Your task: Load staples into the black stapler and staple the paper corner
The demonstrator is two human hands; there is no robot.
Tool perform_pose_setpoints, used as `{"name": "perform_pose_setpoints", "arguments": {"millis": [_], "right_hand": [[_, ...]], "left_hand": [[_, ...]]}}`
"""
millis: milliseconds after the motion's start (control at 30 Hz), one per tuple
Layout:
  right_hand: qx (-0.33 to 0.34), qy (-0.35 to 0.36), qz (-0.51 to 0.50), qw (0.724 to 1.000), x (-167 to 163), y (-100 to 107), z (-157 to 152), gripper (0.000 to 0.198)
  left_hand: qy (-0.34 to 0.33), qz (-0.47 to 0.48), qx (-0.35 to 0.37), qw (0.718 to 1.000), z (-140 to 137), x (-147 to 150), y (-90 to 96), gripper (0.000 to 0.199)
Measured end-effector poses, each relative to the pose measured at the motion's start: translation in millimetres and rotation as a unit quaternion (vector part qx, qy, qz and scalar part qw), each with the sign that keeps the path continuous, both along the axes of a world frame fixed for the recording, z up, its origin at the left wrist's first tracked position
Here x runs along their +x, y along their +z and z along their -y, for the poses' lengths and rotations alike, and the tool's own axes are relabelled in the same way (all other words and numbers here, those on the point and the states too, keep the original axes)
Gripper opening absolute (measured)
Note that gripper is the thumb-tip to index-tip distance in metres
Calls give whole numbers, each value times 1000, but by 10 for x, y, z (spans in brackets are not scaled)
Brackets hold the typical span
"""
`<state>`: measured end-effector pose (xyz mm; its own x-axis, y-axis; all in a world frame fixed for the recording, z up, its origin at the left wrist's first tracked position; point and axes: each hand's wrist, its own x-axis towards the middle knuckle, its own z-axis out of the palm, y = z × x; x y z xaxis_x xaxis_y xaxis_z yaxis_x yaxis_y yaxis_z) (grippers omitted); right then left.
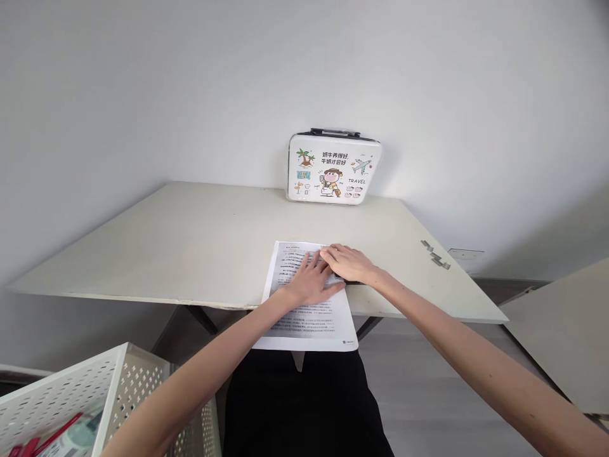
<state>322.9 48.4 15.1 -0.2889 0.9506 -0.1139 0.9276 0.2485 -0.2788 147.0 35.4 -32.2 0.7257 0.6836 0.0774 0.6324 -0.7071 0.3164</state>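
Note:
A printed sheet of paper, possibly several stacked, lies over the front edge of the table, its lower part hanging above my lap. My left hand rests flat on the print with its fingers spread. Beside it, my right hand is pressed down over the paper's upper right corner, fingers together. Beneath that palm shows the dark edge of what looks like a black stapler; most of it is hidden by the hand. Several silver strips that look like staples lie farther right on the table.
A white cartoon-printed case with a dark handle stands at the back against the wall. The pale tabletop has a worn front edge. At lower left is a white perforated basket with red-handled items inside. A white panel stands at right.

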Motion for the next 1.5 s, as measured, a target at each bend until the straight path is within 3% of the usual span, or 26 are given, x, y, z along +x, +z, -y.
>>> {"name": "perform_pose_setpoints", "arguments": {"millis": [300,800,933,1100,1300,1500], "right_hand": [[3,-36,27,999,-62,-25,-23,54],[69,-52,45,995,-227,-82,43,50],[90,-48,-4,995,-83,-22,59,56],[169,-33,-174,970,243,-102,315,53],[149,-50,-227,961,702,-416,693,42],[139,-66,-245,957,879,-554,697,41]], "left_hand": [[21,-3,-6,1000,20,8,6,91],[15,-15,13,1000,25,-34,43,91],[17,-2,8,1000,34,-67,56,85],[28,-11,0,1000,4,-203,39,84],[55,-21,0,998,-85,-429,63,81],[92,-24,12,995,-268,-414,59,77]]}}
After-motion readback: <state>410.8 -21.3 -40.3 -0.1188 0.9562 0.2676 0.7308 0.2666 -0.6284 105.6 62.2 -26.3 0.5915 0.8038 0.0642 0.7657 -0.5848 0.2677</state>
